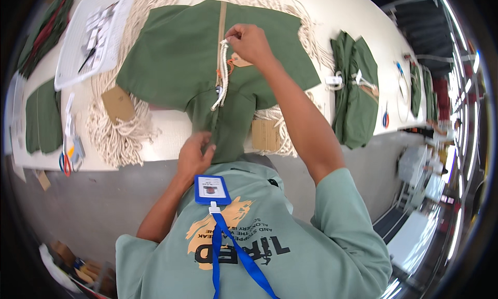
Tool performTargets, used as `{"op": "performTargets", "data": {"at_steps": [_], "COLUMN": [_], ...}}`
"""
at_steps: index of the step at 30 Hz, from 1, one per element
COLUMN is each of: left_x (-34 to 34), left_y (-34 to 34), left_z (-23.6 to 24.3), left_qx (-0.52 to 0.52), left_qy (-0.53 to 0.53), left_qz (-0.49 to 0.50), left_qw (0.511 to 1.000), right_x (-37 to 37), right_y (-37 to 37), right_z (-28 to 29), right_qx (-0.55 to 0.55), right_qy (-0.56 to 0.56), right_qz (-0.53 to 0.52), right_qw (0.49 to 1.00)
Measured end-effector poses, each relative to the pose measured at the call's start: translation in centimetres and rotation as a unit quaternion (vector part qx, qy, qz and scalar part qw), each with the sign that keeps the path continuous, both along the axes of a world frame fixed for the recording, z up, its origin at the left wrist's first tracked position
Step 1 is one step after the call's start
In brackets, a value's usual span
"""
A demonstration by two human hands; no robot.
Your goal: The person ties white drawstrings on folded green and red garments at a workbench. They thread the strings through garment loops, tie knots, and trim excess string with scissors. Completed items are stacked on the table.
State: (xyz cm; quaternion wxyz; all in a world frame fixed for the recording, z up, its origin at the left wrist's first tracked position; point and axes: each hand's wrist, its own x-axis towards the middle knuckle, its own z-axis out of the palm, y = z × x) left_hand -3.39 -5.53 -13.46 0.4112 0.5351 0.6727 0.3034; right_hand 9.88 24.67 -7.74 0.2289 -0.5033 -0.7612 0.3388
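A dark green cloth piece with a tan zipper strip down its middle lies spread on the table, a narrow part hanging toward me over the front edge. My right hand pinches the top of a doubled white rope, which runs down along the zipper to an eyelet. Beside the rope are a tan tag and an orange cord. At the narrow part's left side is my left hand, its thumb apart from the slightly blurred fingers and nothing visible between them.
Bundles of white rope lie under and around the cloth. A white basket with small labels stands at the left, near scissors. Folded green pieces and another pair of scissors are at the right. A cardboard piece sits at the front edge.
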Motion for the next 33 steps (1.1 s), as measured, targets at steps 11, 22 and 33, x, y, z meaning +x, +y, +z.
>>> {"op": "performTargets", "data": {"at_steps": [11, 22, 33], "left_x": [5.7, -2.4, -2.3], "left_y": [-5.5, 7.0, 8.0], "left_z": [-0.9, -3.7, 1.0], "left_qx": [-0.053, -0.129, -0.074], "left_qy": [0.058, -0.274, -0.517], "left_qz": [0.233, 0.380, 0.348], "left_qw": [0.969, 0.874, 0.779], "right_x": [-1.4, 8.8, 6.1], "right_y": [3.8, -17.9, -18.6], "right_z": [-8.1, -3.1, -3.8], "right_qx": [0.074, -0.420, -0.483], "right_qy": [0.004, 0.288, 0.400], "right_qz": [0.057, -0.217, -0.388], "right_qw": [0.996, 0.833, 0.675]}}
